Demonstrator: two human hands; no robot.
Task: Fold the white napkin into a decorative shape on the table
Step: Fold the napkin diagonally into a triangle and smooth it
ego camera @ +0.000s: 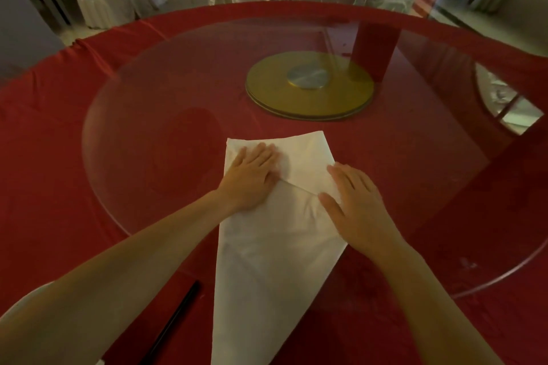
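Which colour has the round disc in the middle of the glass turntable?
Gold disc, with a silver hub; head view.

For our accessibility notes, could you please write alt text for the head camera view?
Two bare hands press flat on a partly folded white napkin on a red-clothed table: the left hand on its far left corner, the right hand on its right edge. Beyond lies a glass turntable on a gold base.

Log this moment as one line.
left hand flat on napkin | right hand pressing fold | napkin partly folded
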